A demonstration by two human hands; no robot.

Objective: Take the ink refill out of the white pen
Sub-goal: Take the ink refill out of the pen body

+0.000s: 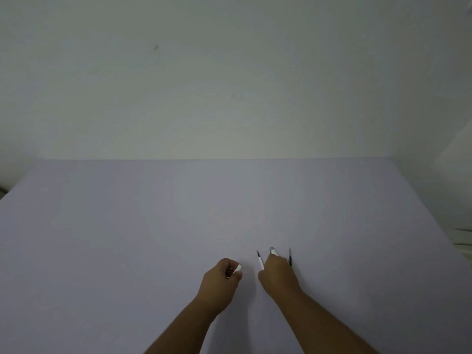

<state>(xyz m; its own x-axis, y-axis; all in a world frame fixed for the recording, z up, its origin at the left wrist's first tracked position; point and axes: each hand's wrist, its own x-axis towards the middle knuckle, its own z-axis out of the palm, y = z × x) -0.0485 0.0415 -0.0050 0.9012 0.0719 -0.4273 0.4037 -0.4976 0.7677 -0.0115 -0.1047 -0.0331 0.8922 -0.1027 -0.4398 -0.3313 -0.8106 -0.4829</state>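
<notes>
My left hand [221,279] is curled round a short white pen piece [237,269] with a silver end, low on the table. A little to the right, my right hand [277,275] grips another white pen piece; its silver end [272,250] sticks out above the fingers. A thin white ink refill [260,261] with a dark tip lies just left of my right hand, its near end at the thumb. I cannot tell if the thumb holds it. The two hands are apart.
A thin dark pen or refill [290,256] lies just right of my right hand, partly hidden by it. The pale grey table [127,238] reaches back to a plain wall [229,85]. The table's right edge runs diagonally at the far right.
</notes>
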